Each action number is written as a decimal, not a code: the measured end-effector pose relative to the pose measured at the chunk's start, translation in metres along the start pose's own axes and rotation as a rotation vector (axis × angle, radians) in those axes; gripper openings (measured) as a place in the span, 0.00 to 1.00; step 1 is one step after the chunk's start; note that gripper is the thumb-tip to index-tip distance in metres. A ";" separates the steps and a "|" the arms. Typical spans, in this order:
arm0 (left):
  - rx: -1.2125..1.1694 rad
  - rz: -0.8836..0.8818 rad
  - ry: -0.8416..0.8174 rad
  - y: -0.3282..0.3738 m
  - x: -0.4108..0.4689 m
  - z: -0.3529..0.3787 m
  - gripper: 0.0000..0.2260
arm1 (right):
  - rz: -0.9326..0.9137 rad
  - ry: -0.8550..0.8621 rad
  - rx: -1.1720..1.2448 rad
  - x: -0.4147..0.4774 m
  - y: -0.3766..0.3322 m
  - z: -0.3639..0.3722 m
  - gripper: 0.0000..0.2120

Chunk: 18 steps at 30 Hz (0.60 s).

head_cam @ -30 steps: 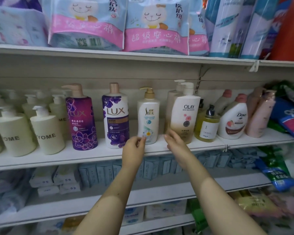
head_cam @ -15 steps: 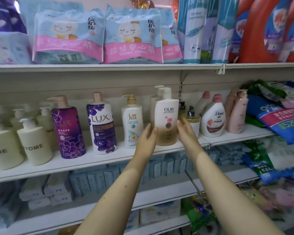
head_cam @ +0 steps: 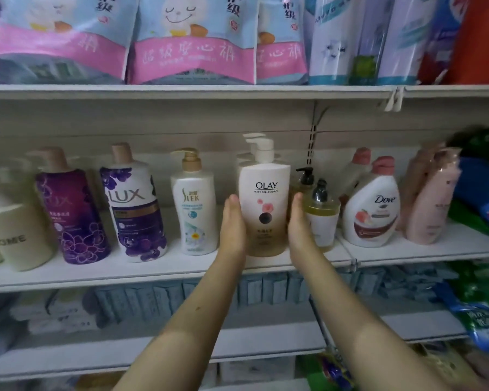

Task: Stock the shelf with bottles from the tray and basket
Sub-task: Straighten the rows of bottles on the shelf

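White shelf [head_cam: 153, 273] carries upright row: Lux bottle [head_cam: 133, 210], Slek bottle [head_cam: 194, 213], Olay bottle [head_cam: 264, 201], Dove bottle [head_cam: 371, 213].

I kept my left forearm [head_cam: 191, 325] and right forearm [head_cam: 353, 325] reaching forward and up, converging slightly. My left hand [head_cam: 233, 221] and right hand [head_cam: 299, 221] stood edge-on, palms facing each other, fingers straight, together, pointing upward.

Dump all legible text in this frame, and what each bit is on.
"OLAY" / "BODY CELLSCIENCE": white-and-gold pump bottle between the left hand and right hand.
"LUX": white-and-purple bottle.
"UX", first letter blurred: dark purple bottle.
"SLEK": white bottle with gold pump.
"Dove": white bottle with pink cap.
"ME", rest blurred: cream bottle.
"超级安心裤": pink-and-blue pack.
All small print: too blurred to read.
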<state>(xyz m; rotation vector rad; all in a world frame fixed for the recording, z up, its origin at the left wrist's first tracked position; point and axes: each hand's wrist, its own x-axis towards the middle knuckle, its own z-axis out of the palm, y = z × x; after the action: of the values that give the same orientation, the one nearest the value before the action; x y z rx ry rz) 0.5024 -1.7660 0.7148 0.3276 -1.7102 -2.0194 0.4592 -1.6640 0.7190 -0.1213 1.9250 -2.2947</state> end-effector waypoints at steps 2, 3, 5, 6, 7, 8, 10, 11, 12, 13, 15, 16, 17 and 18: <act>-0.054 -0.033 0.016 0.000 0.005 0.004 0.22 | 0.027 0.015 0.004 0.008 0.000 -0.001 0.32; -0.065 -0.050 0.021 0.000 0.008 0.006 0.24 | 0.040 0.022 0.000 0.011 0.000 -0.001 0.32; -0.056 -0.055 0.027 0.001 0.009 0.010 0.24 | 0.066 0.020 -0.009 0.014 0.001 0.001 0.34; -0.040 -0.050 0.032 0.001 0.010 0.012 0.24 | 0.075 0.001 -0.009 0.015 0.002 0.002 0.34; -0.027 -0.047 0.031 0.001 0.010 0.013 0.24 | 0.078 -0.017 -0.011 0.017 0.003 0.003 0.34; -0.024 -0.051 0.024 0.000 0.010 0.014 0.24 | 0.081 -0.031 -0.013 0.018 0.004 0.003 0.33; -0.040 -0.068 0.012 -0.003 0.011 0.015 0.26 | 0.075 -0.049 -0.008 0.022 0.005 0.001 0.27; -0.050 -0.072 0.010 -0.004 0.012 0.015 0.27 | 0.077 -0.059 0.002 0.023 0.006 0.001 0.25; -0.054 -0.074 0.014 -0.004 0.013 0.015 0.27 | 0.080 -0.070 0.015 0.023 0.006 0.000 0.24; -0.056 -0.073 0.016 -0.004 0.013 0.016 0.27 | 0.079 -0.078 0.021 0.023 0.007 0.000 0.24; -0.067 -0.069 0.012 -0.005 0.015 0.016 0.27 | 0.071 -0.086 0.039 0.024 0.008 0.001 0.23; -0.068 -0.065 0.006 -0.006 0.017 0.016 0.27 | 0.069 -0.087 0.049 0.026 0.009 0.001 0.22; -0.063 -0.061 0.001 -0.007 0.017 0.015 0.26 | 0.061 -0.089 0.057 0.027 0.009 0.001 0.21; -0.056 -0.060 -0.001 -0.008 0.018 0.015 0.26 | 0.053 -0.095 0.061 0.028 0.010 0.000 0.21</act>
<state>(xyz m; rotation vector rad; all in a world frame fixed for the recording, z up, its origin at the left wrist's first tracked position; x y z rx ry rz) 0.4780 -1.7611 0.7120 0.3630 -1.6592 -2.1065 0.4325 -1.6704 0.7085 -0.1672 1.7900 -2.2683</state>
